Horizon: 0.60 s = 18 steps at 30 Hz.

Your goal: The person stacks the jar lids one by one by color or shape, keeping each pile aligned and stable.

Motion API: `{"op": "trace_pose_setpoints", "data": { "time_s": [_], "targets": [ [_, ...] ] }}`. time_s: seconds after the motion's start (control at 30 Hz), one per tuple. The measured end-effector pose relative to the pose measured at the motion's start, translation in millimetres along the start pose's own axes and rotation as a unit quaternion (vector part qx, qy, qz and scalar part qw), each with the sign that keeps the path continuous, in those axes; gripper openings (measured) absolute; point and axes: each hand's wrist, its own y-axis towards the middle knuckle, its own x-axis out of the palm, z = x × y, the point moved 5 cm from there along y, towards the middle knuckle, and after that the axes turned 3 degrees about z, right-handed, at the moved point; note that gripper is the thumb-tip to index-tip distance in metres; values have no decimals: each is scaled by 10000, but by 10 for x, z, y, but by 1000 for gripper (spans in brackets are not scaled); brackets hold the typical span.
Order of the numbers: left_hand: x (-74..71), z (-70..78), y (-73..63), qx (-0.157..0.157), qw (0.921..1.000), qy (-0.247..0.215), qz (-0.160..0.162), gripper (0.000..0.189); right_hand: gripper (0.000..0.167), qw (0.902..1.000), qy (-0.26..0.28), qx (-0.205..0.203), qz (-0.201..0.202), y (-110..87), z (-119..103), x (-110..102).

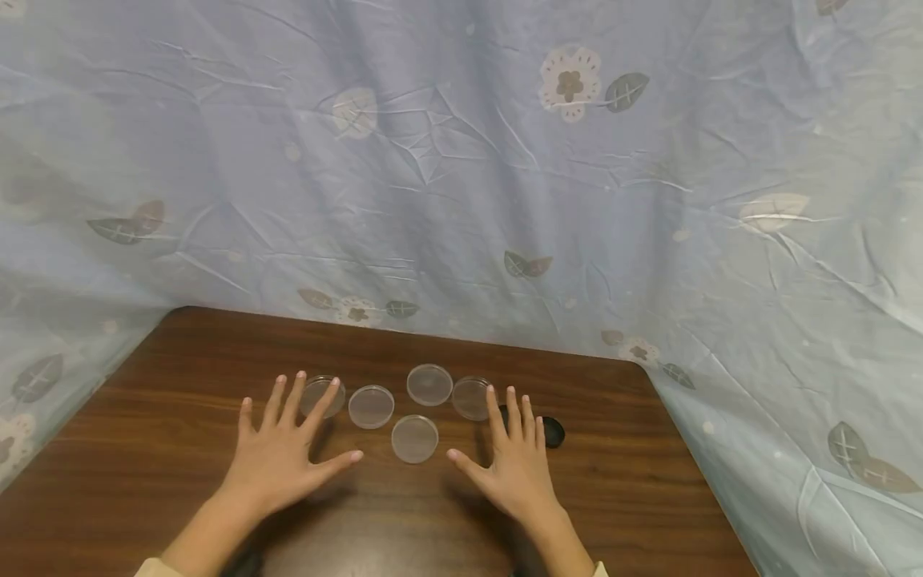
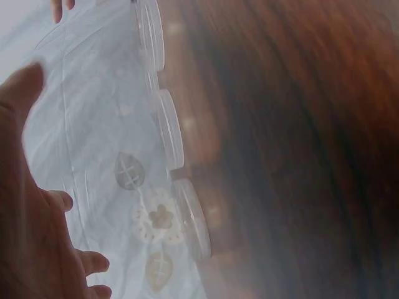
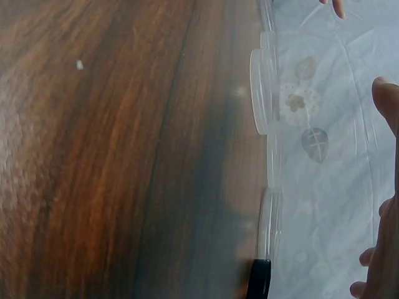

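Several clear, round, shallow dishes resembling petri dishes lie flat on the table. My left hand [image 1: 277, 461] is held above the wood with its fingers spread, holding nothing; its fingertips partly cover the leftmost dish [image 1: 315, 395]. Beside that one lies another dish [image 1: 371, 407]. A front dish [image 1: 414, 439] sits between my thumbs, and a back dish [image 1: 429, 385] lies beyond it. My right hand [image 1: 517, 473], also spread and holding nothing, has its index fingertip over the edge of the right dish [image 1: 472, 399]. A black round piece [image 1: 554, 433] shows beside its little finger; more black is partly hidden behind the fingers.
The dark brown wooden table [image 1: 613, 497] has rounded far corners. A pale blue curtain [image 1: 447, 200] with leaf and flower prints hangs behind it and along both sides. In the right wrist view, a small white speck [image 3: 80, 64] lies on the wood.
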Motion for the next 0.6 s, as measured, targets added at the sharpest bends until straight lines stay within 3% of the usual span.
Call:
{"op": "trace_pose_setpoints", "data": {
  "time_s": [0.33, 0.6],
  "targets": [
    [48, 36, -28, 11, 9999, -59, 122, 111, 113, 9995, 294, -69, -85, 4, -15, 5],
    [32, 67, 16, 168, 9963, -389, 743, 109, 114, 9896, 1416, -60, -260, 24, -2, 84]
  ]
}}
